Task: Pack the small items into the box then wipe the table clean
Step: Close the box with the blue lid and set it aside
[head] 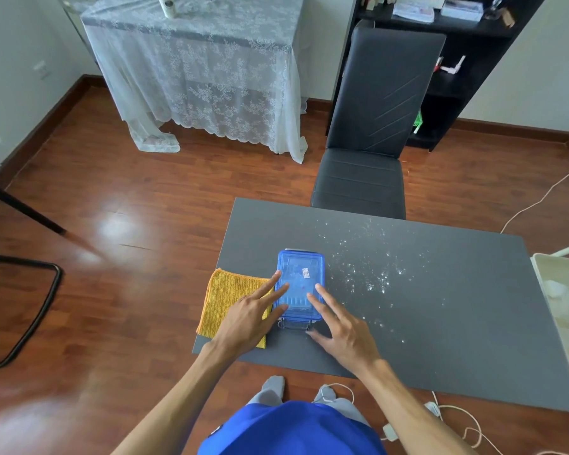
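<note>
Here the dark grey tabletop (440, 323) carried a blue box (301, 284) with a see-through lid, set near the left edge and a little back from the near edge. The lid was on; its near clasp (294, 324) hung loose at the box's near end. What lay inside was too blurred to tell. Both hands had the fingers spread and gripped nothing. The left hand (247, 318) lay with its fingertips on the left part of the lid, its palm over the cloth. The right hand (340, 330) rested fingertips on the lid's right side, the thumb down on the tabletop by the clasp.

A folded yellow cloth (224, 297) sat at the left edge of the tabletop, touching the box's left side and reaching almost to the near-left corner. White powdery specks (375, 277) were scattered across the middle of the tabletop, to the right of the box and toward the far edge.

A black chair (372, 133) stood against the far edge, its seat partly tucked under. Behind it rose a black shelf unit (473, 44) holding papers. Farther left stood a piece of furniture draped in a white lace cloth (204, 77) that reached the floor. The floor (128, 192) was glossy red-brown wood. A white tray (546, 290) sat just beside the right edge of the tabletop, and white cables (457, 418) trailed on the floor near the near edge.
</note>
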`<state>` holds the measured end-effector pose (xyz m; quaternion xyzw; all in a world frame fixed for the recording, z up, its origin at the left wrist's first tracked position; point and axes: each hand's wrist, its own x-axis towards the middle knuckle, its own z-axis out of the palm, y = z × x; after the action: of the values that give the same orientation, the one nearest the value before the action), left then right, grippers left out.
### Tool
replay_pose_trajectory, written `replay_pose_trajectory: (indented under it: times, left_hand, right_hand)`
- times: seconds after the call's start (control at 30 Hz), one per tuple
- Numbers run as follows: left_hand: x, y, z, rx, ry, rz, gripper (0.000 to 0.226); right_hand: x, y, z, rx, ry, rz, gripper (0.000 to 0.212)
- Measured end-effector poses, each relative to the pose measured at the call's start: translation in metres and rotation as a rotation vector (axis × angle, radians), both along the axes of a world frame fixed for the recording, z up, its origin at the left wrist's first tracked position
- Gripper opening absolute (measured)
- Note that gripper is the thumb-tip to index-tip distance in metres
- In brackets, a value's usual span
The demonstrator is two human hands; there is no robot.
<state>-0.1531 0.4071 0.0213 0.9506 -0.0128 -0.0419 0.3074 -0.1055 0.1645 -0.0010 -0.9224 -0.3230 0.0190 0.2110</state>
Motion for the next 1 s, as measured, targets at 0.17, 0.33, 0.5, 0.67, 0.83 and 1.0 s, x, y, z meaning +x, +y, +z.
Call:
replay_pose_trajectory:
  times: [0.17,0.33,0.5,0.67,0.83,1.0]
  left_hand:
    - [-0.006,0.018,-0.004,0.167,-0.002,-0.201,0.094]
    - [-0.007,0.015,-0.008,0.135,-0.029,-0.131,0.079]
    - [-0.007,0.010,-0.008,0.091,-0.040,-0.081,0.070]
    - [-0.007,0.010,-0.005,0.094,-0.037,-0.069,0.067]
    - [-0.010,0.007,-0.003,0.034,-0.033,-0.079,0.075]
    - [-0.012,-0.006,-0.005,-0.174,-0.053,0.248,0.064]
  right_hand:
    - [0.001,-0.005,0.007,-0.032,0.074,0.026,0.080]
    - [-0.003,-0.005,0.013,-0.057,0.124,-0.002,0.062]
    - [-0.001,-0.003,0.014,-0.036,0.108,-0.033,0.056]
    - [-0.004,-0.002,0.012,-0.011,0.102,-0.053,0.055]
    - [-0.010,0.000,0.013,0.011,0.206,-0.064,0.059]
    - [-0.006,0.009,0.018,0.233,0.316,-0.323,0.057]
